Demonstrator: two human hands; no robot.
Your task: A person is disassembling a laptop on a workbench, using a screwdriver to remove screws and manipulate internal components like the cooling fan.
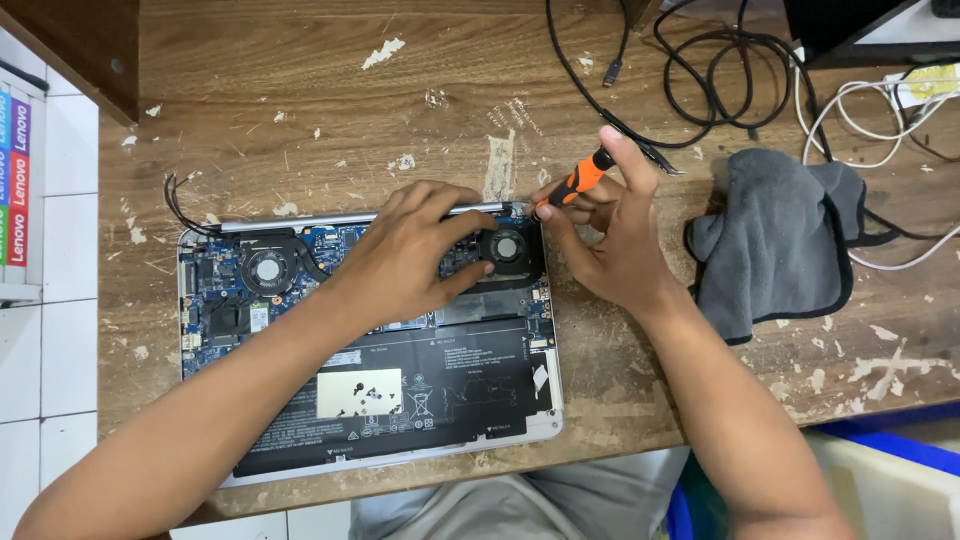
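Observation:
An opened laptop (pixel 300 440) lies bottom-up on the wooden table, its blue board, two fans and black battery (pixel 450 375) exposed. My left hand (pixel 410 255) rests flat on the board between the left fan (pixel 267 268) and the right fan (pixel 506 246), fingers spread near the hinge. My right hand (pixel 615 235) grips an orange-and-black screwdriver (pixel 578 181), its tip down at the laptop's far right corner beside the right fan.
A grey cloth (pixel 780 240) lies right of the laptop. Black cables (pixel 720 70) and white cables (pixel 880 120) tangle at the back right. A dark wooden block (pixel 80 50) overhangs the back left. White tiles and a blue bin (pixel 900 450) border the table.

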